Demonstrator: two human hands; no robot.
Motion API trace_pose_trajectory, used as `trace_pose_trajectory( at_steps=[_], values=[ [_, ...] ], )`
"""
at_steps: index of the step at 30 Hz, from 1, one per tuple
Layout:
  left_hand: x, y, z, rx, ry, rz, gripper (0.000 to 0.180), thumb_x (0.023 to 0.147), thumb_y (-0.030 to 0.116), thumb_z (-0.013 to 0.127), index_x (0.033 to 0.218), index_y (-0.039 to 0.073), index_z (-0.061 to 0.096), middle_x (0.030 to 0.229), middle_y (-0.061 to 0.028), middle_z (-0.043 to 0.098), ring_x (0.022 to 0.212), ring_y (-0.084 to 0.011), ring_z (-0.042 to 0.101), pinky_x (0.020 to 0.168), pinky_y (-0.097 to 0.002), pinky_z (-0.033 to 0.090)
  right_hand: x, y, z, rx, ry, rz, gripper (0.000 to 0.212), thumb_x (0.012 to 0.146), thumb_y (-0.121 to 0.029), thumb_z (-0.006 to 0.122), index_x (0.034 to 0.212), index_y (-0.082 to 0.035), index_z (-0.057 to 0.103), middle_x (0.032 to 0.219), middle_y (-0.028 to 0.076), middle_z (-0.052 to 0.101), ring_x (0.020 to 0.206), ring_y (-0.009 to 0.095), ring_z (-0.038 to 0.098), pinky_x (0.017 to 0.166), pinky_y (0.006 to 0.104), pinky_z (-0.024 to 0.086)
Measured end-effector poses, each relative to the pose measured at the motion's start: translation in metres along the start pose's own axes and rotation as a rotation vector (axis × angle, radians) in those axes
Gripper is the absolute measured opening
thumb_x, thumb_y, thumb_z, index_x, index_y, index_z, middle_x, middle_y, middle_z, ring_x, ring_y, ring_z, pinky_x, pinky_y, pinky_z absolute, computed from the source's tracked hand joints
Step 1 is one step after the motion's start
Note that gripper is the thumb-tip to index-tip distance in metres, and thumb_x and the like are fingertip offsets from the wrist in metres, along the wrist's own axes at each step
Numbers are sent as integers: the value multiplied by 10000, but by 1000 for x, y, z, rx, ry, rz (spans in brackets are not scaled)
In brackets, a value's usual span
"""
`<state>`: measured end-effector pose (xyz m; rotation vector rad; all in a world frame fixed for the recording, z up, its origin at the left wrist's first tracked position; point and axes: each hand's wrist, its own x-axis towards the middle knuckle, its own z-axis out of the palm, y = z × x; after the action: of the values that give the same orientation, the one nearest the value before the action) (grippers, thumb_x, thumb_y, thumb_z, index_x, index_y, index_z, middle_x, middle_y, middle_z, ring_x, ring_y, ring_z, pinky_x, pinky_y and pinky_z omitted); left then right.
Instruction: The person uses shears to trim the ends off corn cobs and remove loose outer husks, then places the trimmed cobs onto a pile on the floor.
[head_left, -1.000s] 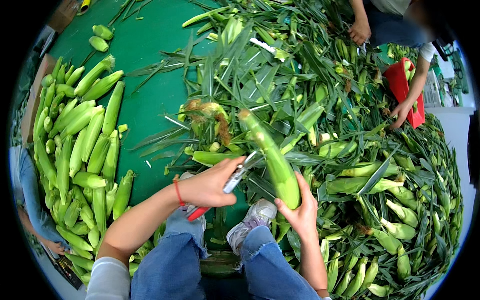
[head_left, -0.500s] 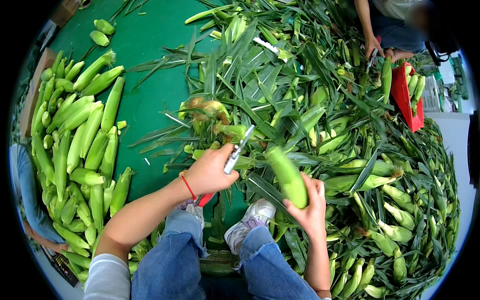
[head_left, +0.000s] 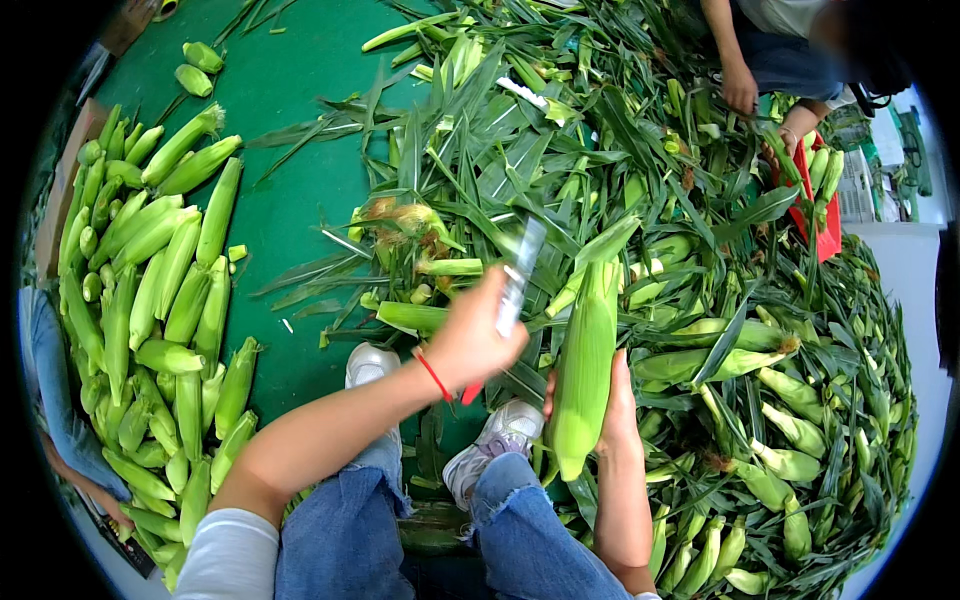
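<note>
My left hand (head_left: 478,335) is closed round pruning shears (head_left: 522,275), whose metal part is smeared by motion; a bit of red handle shows below the hand. Close by on the right, an ear of corn (head_left: 585,375) in its green husk stands lengthwise in my right hand (head_left: 618,405), its tapered end toward me and loose husk leaves at its far end. The shears are just left of that far end; no contact is visible. Beyond my left hand lie cut husk pieces and brown corn silk (head_left: 405,220).
Trimmed ears of corn (head_left: 150,290) are heaped on the green floor (head_left: 310,60) at left. Long leaves (head_left: 520,150) and untrimmed ears (head_left: 790,465) pile up ahead and at right. At the far right, another person's hands (head_left: 740,88) work near a red basket (head_left: 828,225).
My left hand has moved right with the shears, toward the corn. The ear in my right hand now stands more upright and nearer to me. The other person's hands have shifted.
</note>
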<state>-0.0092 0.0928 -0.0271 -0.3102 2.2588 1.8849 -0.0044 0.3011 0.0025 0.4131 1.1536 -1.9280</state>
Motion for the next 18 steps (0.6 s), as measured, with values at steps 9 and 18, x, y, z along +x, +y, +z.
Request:
trace_pose_trajectory(
  at_steps=[9,18],
  values=[
    [-11,37,-19,-342,-95,72,434,784,93,659,1157,31,447,890,7,543,779,-58,514,715,-217,444,-4,16,8,-658,111,-326,737,737,-560,617,1210,-25,437,992,131,573,899,212,576,762,326,465],
    [-17,36,-38,-229,-30,-22,317,717,25,529,1033,42,516,816,-4,535,712,-74,508,647,-222,433,-1,19,29,-1352,283,-598,653,673,-350,740,1161,-1,480,1014,168,601,895,299,613,786,363,475]
  ],
)
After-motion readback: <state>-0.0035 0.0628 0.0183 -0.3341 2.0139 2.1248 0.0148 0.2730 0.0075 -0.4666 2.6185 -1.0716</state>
